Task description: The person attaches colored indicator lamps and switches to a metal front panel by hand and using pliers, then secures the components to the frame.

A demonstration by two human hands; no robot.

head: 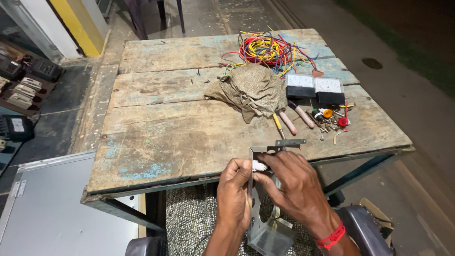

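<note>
past the table's (189,137) near edge, the left hand (235,189) grips a bent metal bracket (265,227) while the right hand (294,182) pinches a small white part (259,165) against it; unsupported, either could likely slip into the lap.

The left hand (235,192) grips the edge of a bent sheet-metal bracket (266,232) held upright at the near edge of a worn wooden table (161,128). The right hand (294,182), a red thread at its wrist, pinches a small white part (259,165) against the bracket. Farther back lie a crumpled cloth (251,89), tangled coloured wires (265,49), two panel meters (314,88) and screwdrivers (293,118).
</note>
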